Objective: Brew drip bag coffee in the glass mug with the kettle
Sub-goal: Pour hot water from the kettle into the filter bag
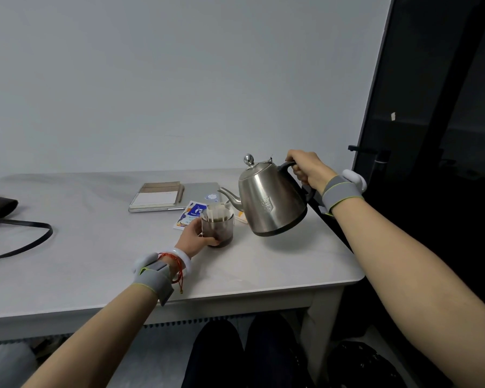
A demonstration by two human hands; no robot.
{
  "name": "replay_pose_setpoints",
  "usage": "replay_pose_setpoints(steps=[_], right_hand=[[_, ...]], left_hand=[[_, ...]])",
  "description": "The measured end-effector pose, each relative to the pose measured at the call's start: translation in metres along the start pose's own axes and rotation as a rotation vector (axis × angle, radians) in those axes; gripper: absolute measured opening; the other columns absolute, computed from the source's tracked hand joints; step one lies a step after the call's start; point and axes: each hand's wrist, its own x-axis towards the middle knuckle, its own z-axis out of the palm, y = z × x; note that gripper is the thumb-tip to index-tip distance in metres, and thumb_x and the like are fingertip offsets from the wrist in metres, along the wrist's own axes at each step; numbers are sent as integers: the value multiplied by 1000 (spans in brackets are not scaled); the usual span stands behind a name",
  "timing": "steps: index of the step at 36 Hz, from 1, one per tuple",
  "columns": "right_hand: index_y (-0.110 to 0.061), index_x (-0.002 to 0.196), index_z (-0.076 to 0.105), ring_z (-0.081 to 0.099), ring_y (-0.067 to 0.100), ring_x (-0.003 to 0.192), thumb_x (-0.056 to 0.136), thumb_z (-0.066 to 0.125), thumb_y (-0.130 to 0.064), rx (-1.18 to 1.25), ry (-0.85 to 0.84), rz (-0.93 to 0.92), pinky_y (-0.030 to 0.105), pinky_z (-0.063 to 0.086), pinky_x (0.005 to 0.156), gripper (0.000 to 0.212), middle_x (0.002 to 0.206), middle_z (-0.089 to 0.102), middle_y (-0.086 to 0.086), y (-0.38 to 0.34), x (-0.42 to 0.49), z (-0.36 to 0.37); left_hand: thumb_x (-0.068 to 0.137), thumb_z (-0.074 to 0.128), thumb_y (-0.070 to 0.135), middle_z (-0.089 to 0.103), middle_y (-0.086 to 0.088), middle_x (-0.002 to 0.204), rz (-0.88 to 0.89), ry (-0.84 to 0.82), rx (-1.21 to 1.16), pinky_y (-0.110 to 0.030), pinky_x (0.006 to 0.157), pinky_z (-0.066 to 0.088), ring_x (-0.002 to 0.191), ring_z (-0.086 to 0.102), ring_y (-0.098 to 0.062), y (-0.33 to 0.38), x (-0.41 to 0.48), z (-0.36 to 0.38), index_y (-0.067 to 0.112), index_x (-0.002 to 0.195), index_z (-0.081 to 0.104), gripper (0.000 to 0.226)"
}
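Observation:
A steel kettle hangs tilted to the left above the white table, its spout pointing over the glass mug. My right hand grips the kettle's black handle. A white drip bag sits open in the mug's rim, and dark liquid shows in the mug's lower part. My left hand wraps the mug's left side and holds it on the table. Whether water is flowing from the spout cannot be made out.
An opened blue and white sachet lies just behind the mug. A spiral notebook rests on a closed laptop further back. A dark bag with a strap is at the left. The table's right edge is near the kettle.

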Motion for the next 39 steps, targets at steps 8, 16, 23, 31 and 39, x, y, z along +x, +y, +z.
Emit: replay_pose_setpoints(steps=[8, 16, 23, 31, 39], right_hand=[[-18, 58, 36, 18, 14, 40, 79, 51, -19, 40, -3, 31, 19, 14, 43, 26, 34, 31, -7, 9, -1, 1], [-20, 57, 35, 17, 14, 40, 78, 50, -17, 85, 8, 37, 19, 14, 43, 26, 37, 28, -6, 14, -1, -3], [-20, 54, 32, 15, 12, 32, 78, 50, -18, 95, 11, 61, 17, 13, 40, 30, 34, 26, -7, 20, -5, 0], [-20, 53, 32, 16, 12, 31, 78, 50, -19, 141, 29, 76, 17, 15, 40, 32, 31, 26, -8, 26, -7, 2], [-19, 52, 33, 18, 15, 39, 76, 51, -18, 218, 88, 79, 21, 17, 43, 30, 32, 27, -7, 32, -7, 0]], left_hand=[[61, 64, -25, 59, -19, 121, 4, -5, 7, -31, 93, 39, 113, 52, -28, 0, -5, -4, -3, 125, 50, 70], [61, 68, -22, 58, -23, 123, -3, 6, 11, -39, 100, 44, 118, 53, -37, 4, -4, 0, -4, 122, 51, 66], [67, 81, 8, 54, -10, 126, -9, 76, 68, -31, 99, 41, 118, 51, -25, 11, -14, 12, 2, 132, 42, 76], [61, 86, 23, 49, -12, 136, -26, 195, 93, -35, 106, 37, 125, 47, -27, 18, -12, 29, 5, 135, 36, 91], [62, 85, 22, 50, -12, 135, -39, 239, 77, -38, 105, 39, 123, 49, -28, 19, -8, 33, 6, 133, 39, 87]])
